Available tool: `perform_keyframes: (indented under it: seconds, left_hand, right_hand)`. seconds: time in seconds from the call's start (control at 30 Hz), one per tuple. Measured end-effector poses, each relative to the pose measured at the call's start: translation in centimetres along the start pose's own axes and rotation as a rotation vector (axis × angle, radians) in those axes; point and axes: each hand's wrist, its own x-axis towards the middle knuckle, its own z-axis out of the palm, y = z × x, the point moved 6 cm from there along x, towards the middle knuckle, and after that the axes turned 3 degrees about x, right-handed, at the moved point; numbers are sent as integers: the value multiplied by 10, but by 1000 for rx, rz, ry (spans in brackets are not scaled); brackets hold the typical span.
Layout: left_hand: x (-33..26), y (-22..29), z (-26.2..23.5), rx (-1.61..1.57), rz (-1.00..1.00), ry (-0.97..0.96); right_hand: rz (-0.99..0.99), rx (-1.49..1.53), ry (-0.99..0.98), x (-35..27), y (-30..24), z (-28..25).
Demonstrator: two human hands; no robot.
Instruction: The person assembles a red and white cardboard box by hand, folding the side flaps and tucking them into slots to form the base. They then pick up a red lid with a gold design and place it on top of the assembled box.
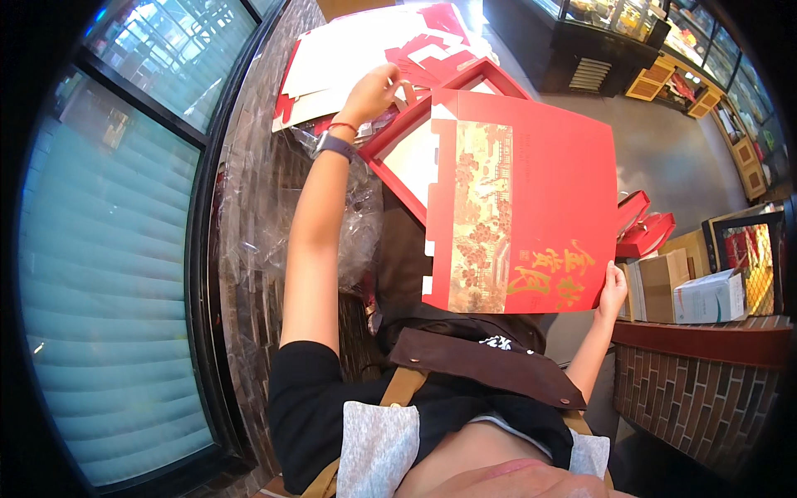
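Note:
A large red gift carton (pixel 548 183) with a gold landscape panel and gold lettering is held in front of me, its face toward me. White-edged tabs run down its left side. My right hand (pixel 613 290) grips its lower right corner. My left hand (pixel 374 95), wearing a red cord and a dark watch at the wrist, is at the upper left with its fingers curled. A pale strip shows beside those fingers; what they hold is unclear. Just below that hand lies a red open box (pixel 398 170) with a pale inside, partly hidden by the carton.
White and red cardboard pieces (pixel 349 50) are piled at the back of the table. Crumpled clear plastic wrap (pixel 332 220) lies on its left part. To the right are red bags (pixel 643 228), brown cardboard boxes (pixel 664 274) and a white box (pixel 710 297) above a brick ledge.

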Motion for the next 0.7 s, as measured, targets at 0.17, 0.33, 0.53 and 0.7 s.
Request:
perform_keyframes:
  seconds: [0.17,0.33,0.53,0.7]
  left_hand:
    - [-7,-21,-53,-622,-149,394]
    - [-20,40,-101,-1161,-42,724]
    - [-55,150,-144,-1373,167,558]
    - [-83,245,-95,-1170,-28,210]
  right_hand:
    - [44,111,-63,-8,-8,12]
    - [5,93,-56,-10,-14,5]
    - [45,-40,-152,-6,-10,2]
    - [49,-117,-267,-15,-8,9]
